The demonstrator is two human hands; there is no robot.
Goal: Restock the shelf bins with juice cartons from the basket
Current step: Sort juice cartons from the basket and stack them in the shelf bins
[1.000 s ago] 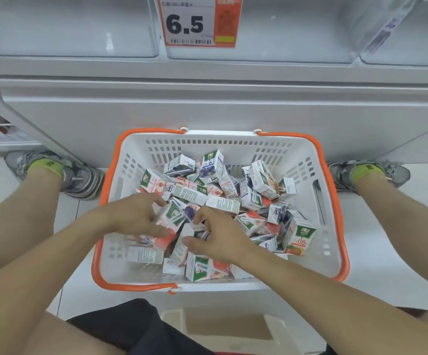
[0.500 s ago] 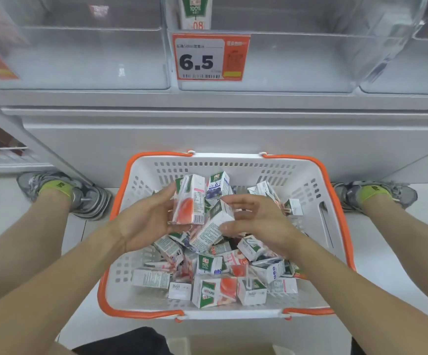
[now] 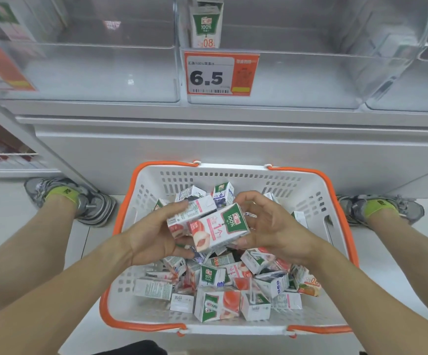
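A white basket with an orange rim [image 3: 310,198] stands on the floor, holding several small juice cartons [image 3: 216,303]. Above its middle, my left hand [image 3: 151,239] grips a peach carton [image 3: 190,213] lying on its side. A second peach carton [image 3: 219,228] lies across in front of it, and my right hand [image 3: 269,224] holds this one from the right and below. Clear shelf bins [image 3: 100,73] run along the top. One upright green-and-white carton [image 3: 206,24] stands in the middle bin [image 3: 297,80].
A 6.5 price tag [image 3: 219,74] hangs on the middle bin's front. A white shelf base [image 3: 233,144] rises behind the basket. My two feet in grey shoes [image 3: 80,201] [image 3: 381,208] flank the basket. A second shelf unit [image 3: 0,147] stands at left.
Both hands lifted out of the carton pile, each with a peach carton, and brought them together above the basket. The view tilted up, showing more of the bins.
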